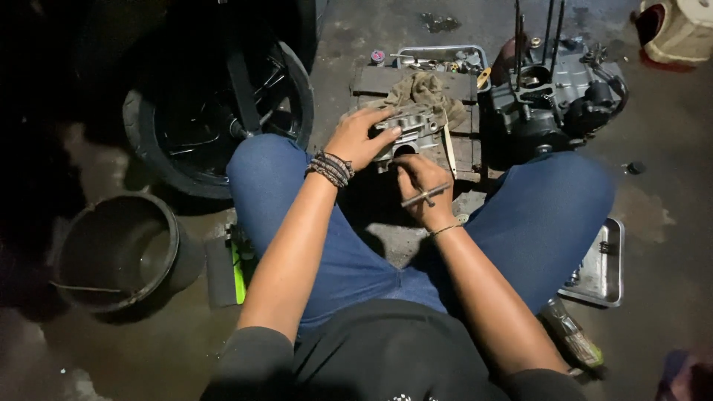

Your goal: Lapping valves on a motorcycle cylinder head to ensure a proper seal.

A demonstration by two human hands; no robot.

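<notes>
The left hand grips a grey metal engine part, fingers curled over its top edge, steadying it on a wooden block between the knees. The right hand is clenched around a T-shaped tool, just below the part. A rag lies behind, an engine case to the right, a wheel to the left.

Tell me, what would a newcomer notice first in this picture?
At centre, the left hand steadies a grey engine part on a wooden block, while the right hand works on it with a T-shaped tool. An engine block stands at upper right, a wheel at upper left.
</notes>
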